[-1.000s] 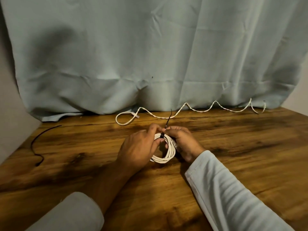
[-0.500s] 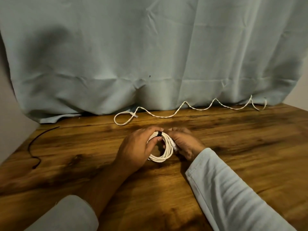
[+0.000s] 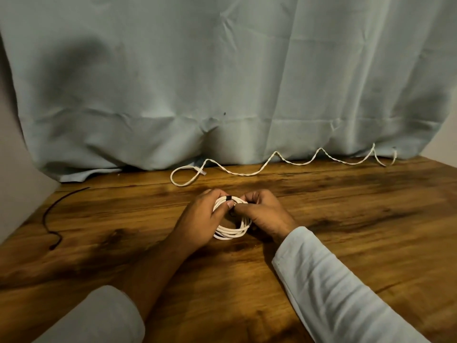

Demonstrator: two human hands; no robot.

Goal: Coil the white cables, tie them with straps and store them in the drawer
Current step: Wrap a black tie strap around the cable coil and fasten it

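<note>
Between both hands sat the coiled white cable on the counter; left hand and right hand pinched it by the black strap, second cable lay beyond.

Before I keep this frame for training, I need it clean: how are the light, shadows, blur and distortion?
Head view: dim, warm light, no glare; a broad soft shadow darkens the curtain at upper left, another falls on the table left of the arms; the wide lens bows the curtain's sides; the coiled cable and its black strap look fairly sharp.
</note>
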